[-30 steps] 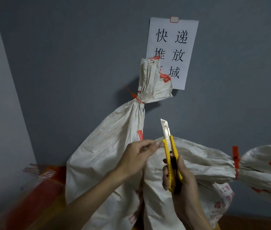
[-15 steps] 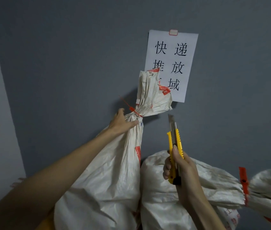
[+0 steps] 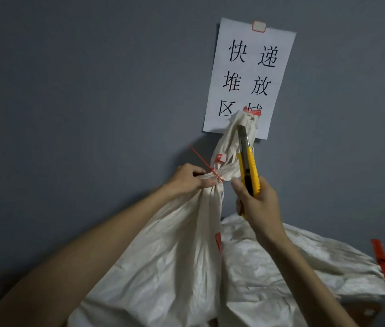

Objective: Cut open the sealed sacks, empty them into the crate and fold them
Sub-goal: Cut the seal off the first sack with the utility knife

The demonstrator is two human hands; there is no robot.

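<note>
While the left hand [image 3: 188, 180] clamps the gathered neck of the upright white woven plastic sack [image 3: 163, 256], just below its thin red plastic zip tie [image 3: 210, 172], the bunched fabric is pulled taut, probably to steady it for cutting. The right hand [image 3: 257, 201] is wrapped round a yellow snap-off utility knife [image 3: 249, 171], its extended blade pointing up beside the sack's flared top, close to the tie, which looks uncut. The sack stands against the grey wall, below a white paper sign with black characters [image 3: 250, 76]. A second white sack [image 3: 281, 260] lies just to its right, sealed. No crate is visible.
</note>
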